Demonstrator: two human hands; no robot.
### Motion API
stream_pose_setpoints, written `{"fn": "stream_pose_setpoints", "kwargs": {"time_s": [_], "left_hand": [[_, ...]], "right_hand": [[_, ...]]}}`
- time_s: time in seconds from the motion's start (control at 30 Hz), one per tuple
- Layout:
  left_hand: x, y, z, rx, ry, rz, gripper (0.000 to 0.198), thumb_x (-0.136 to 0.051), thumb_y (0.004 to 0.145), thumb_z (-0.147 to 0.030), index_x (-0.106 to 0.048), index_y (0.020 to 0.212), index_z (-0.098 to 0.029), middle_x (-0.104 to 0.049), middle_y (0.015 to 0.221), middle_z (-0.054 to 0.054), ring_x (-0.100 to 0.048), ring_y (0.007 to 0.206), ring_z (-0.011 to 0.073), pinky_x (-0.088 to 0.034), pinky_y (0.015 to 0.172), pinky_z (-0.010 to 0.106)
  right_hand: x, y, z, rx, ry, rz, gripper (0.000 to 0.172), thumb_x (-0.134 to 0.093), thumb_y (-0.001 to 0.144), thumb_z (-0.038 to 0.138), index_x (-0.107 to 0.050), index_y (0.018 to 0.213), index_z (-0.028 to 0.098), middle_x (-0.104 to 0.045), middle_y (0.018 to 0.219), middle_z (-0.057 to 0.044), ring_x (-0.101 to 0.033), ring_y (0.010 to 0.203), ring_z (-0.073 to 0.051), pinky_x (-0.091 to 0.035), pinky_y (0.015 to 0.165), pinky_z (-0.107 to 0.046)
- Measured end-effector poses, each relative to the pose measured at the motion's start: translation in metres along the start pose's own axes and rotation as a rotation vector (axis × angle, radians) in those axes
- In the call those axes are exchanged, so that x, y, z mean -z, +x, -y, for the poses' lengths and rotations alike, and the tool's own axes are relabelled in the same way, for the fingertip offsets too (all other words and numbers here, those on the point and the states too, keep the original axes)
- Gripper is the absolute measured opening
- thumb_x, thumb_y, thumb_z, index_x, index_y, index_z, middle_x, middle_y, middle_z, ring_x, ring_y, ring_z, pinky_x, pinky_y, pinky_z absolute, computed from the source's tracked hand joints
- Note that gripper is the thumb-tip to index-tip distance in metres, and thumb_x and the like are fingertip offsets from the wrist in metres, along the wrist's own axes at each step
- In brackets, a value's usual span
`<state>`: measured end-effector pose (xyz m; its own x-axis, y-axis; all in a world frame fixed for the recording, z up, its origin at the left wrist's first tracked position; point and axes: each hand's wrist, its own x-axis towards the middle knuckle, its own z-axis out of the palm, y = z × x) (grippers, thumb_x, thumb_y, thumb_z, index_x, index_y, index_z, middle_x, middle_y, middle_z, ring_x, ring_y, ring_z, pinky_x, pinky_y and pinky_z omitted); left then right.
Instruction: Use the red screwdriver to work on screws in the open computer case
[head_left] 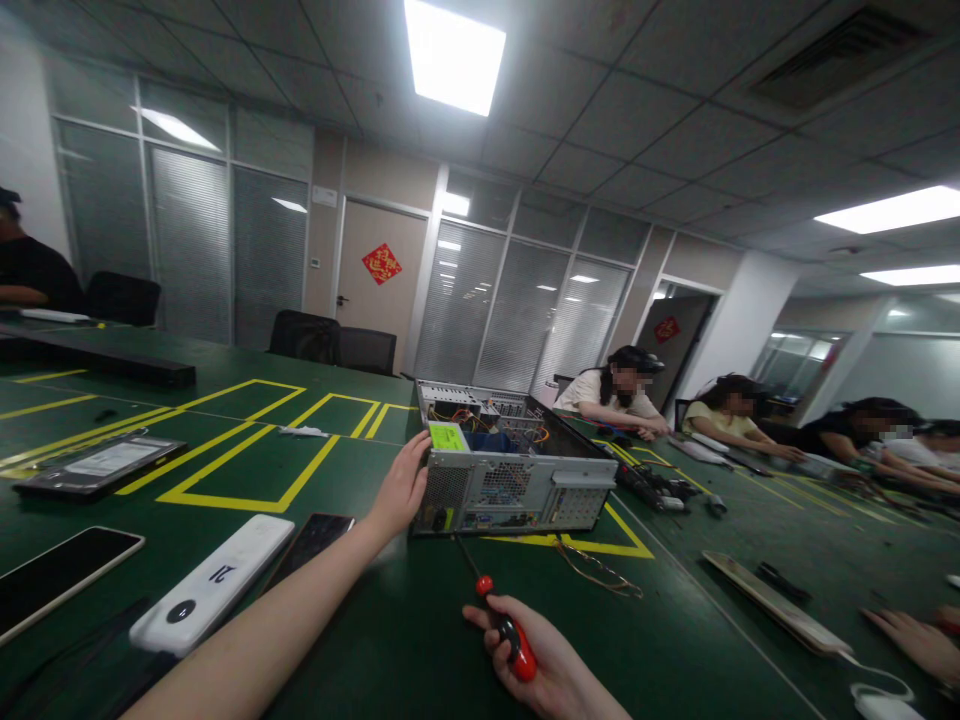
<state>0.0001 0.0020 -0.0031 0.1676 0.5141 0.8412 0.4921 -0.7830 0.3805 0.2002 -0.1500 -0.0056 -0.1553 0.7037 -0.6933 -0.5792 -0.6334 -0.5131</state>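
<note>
An open desktop computer case (517, 490) lies on the green table, its rear panel facing me. Inside it are coloured cables, and a metal box with a yellow-green label (448, 437), which looks like the power supply, sits at its left corner. My left hand (401, 487) grips the case's left edge near that label, its fingers against the side. My right hand (536, 650) is closed around the red and black handle of a screwdriver (517, 648). The screwdriver's shaft points up and away, toward the bottom left of the rear panel; whether the tip touches anything is unclear.
To the left lie a hard drive (105, 462), a phone (64, 575), a white device marked 21 (217, 580) and a dark flat object (315, 545). Thin wires (600, 570) lie before the case, black cables (660, 485) right of it. Several people sit farther right; another person's hand (919, 640) rests nearby.
</note>
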Motion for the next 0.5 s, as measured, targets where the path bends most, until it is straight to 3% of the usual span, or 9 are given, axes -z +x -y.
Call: {"fn": "stream_pose_setpoints", "kwargs": {"time_s": [0.3,0.5], "left_hand": [[0.0004,-0.0001,-0.0013,0.004,-0.002,-0.001,0.043,-0.029,0.092,-0.024,-0.028,0.135,-0.020,-0.033,0.141,0.010,-0.030,0.133,0.0206,-0.027,0.110,0.045],[-0.0012,0.0006,-0.0001,-0.016,-0.005,-0.006,0.043,-0.029,0.092,-0.024,-0.029,0.135,-0.020,-0.033,0.141,0.011,-0.029,0.133,0.0197,-0.026,0.110,0.044]], "right_hand": [[0.0024,-0.0001,-0.0006,-0.022,-0.148,0.006,0.029,-0.050,0.085,0.037,-0.059,0.079,0.010,-0.057,0.054,-0.001,-0.054,0.045,-0.006,-0.042,0.039,-0.012],[0.0056,-0.0001,0.0042,-0.007,-0.019,0.098,0.032,-0.040,0.090,0.037,-0.054,0.076,0.011,-0.053,0.056,0.000,-0.041,0.037,-0.001,-0.024,0.030,-0.007]]}}
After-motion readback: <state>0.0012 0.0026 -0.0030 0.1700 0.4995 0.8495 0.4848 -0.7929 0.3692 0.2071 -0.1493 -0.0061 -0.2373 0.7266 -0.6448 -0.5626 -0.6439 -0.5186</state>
